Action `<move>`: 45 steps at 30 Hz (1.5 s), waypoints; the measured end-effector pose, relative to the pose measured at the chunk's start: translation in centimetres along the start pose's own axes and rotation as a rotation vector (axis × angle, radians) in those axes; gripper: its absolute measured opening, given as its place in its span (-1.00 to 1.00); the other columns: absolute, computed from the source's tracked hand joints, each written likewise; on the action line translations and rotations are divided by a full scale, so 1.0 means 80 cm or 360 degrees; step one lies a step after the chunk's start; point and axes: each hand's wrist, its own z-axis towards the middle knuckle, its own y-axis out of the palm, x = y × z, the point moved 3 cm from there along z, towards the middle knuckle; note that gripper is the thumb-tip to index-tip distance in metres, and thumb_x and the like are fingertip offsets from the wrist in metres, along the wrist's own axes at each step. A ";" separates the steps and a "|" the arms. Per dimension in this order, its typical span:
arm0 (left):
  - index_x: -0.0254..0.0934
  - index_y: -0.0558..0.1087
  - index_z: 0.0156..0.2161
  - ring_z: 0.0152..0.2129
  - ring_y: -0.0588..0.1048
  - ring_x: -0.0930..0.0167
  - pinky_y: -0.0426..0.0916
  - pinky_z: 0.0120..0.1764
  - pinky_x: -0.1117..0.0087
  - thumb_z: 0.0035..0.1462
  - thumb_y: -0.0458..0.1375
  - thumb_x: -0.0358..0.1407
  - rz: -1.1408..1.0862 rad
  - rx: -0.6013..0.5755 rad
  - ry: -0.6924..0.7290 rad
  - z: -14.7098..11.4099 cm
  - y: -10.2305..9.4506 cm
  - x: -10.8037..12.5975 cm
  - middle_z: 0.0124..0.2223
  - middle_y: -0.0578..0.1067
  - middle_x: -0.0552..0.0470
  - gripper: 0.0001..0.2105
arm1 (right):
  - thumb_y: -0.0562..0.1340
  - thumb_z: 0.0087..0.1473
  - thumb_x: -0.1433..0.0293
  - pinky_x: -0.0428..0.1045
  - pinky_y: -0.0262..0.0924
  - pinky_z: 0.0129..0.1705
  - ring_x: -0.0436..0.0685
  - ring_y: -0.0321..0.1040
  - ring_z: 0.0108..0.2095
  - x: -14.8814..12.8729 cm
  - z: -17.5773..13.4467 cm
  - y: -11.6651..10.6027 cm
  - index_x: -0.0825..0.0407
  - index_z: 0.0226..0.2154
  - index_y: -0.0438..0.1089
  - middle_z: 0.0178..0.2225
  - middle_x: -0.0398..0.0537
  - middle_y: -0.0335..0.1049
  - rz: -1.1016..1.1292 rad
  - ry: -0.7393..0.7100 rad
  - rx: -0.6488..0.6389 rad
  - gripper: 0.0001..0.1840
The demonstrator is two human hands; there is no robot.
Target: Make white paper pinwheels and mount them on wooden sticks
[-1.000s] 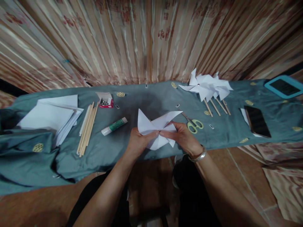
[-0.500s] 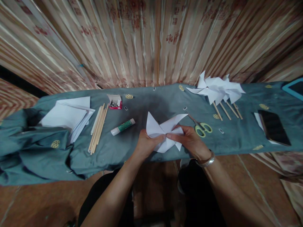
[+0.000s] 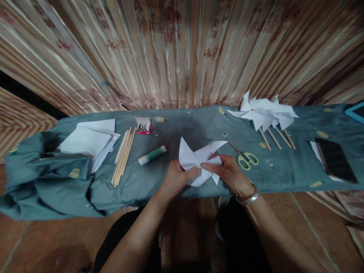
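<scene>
The left hand (image 3: pixel 176 175) and the right hand (image 3: pixel 231 172) are both clamped on a white paper pinwheel (image 3: pixel 203 152), which they hold over the near edge of the cloth-covered desk (image 3: pixel 196 127). The left thumb lies along its lower side, while the right thumb presses at its hub, where the folded tips meet. Handled well, this probably calls for firm thumb pressure right at that centre, so that no tip springs loose, and a light grip elsewhere, so that the curved blades are not creased flat. Fingers beneath should back up the hub squarely; how they sit there is hidden. Among the containers, a small red cardboard box (image 3: pixel 144 132) stands with its lid raised, holding a heap of small metal pins (image 3: pixel 144 127), their exact type too small to tell. Nearer the hands lies a green-labelled glue stick (image 3: pixel 152 154), its contents out of sight.
</scene>
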 end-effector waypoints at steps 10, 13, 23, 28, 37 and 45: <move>-0.27 0.57 -0.23 -0.26 0.55 0.33 0.40 -0.09 0.29 -0.07 0.29 -0.14 0.0409 0.0484 0.0373 -0.003 -0.088 0.045 -0.21 0.61 -0.06 -0.70 | 0.51 -0.32 0.22 -0.08 0.28 -0.41 0.01 0.40 -0.50 -0.003 -0.001 -0.025 0.02 -0.50 0.51 -0.46 -0.14 0.56 0.0160 -0.0057 0.0172 -0.69; -0.27 0.58 -0.28 -0.28 0.53 0.33 0.39 -0.12 0.33 -0.02 0.22 -0.18 0.1121 0.0779 0.0616 -0.004 -0.137 0.062 -0.23 0.59 -0.04 -0.77 | 0.52 -0.33 0.24 -0.09 0.30 -0.41 0.01 0.41 -0.50 -0.004 -0.003 -0.025 0.01 -0.49 0.51 -0.47 -0.15 0.56 0.0192 -0.0036 0.0174 -0.69; -0.26 0.58 -0.20 -0.16 0.48 0.18 0.35 -0.08 0.22 0.09 0.05 -0.18 0.2096 0.1049 0.0487 -0.004 -0.227 0.073 -0.17 0.56 -0.12 -0.69 | 0.50 -0.28 0.21 -0.07 0.28 -0.42 0.03 0.40 -0.49 0.000 -0.006 -0.024 0.03 -0.47 0.52 -0.44 -0.11 0.56 0.0143 -0.0027 0.0075 -0.69; -0.30 0.57 -0.15 -0.15 0.45 0.13 0.33 -0.07 0.21 0.09 0.03 -0.17 0.2311 0.0961 0.0415 0.002 -0.227 0.066 -0.19 0.54 -0.19 -0.64 | 0.50 -0.28 0.20 -0.08 0.24 -0.46 0.02 0.36 -0.52 0.000 -0.008 -0.026 0.03 -0.50 0.50 -0.49 -0.13 0.53 0.0110 -0.0015 0.0090 -0.69; -0.29 0.56 -0.13 -0.17 0.47 0.14 0.34 -0.10 0.22 0.10 0.03 -0.20 0.2456 0.0958 0.0331 0.006 -0.228 0.063 -0.19 0.56 -0.16 -0.66 | 0.49 -0.26 0.21 -0.09 0.18 -0.47 -0.01 0.32 -0.53 0.001 -0.011 -0.026 0.04 -0.49 0.51 -0.50 -0.15 0.51 0.0090 -0.0028 0.0073 -0.70; -0.24 0.57 -0.31 -0.29 0.53 0.18 0.36 -0.27 0.30 0.08 0.07 -0.17 0.2512 0.1001 0.0225 0.007 -0.227 0.065 -0.28 0.59 -0.11 -0.74 | 0.49 -0.28 0.18 -0.08 0.20 -0.48 0.01 0.33 -0.53 -0.003 -0.011 -0.024 0.04 -0.51 0.49 -0.51 -0.13 0.51 0.0033 -0.0063 0.0076 -0.67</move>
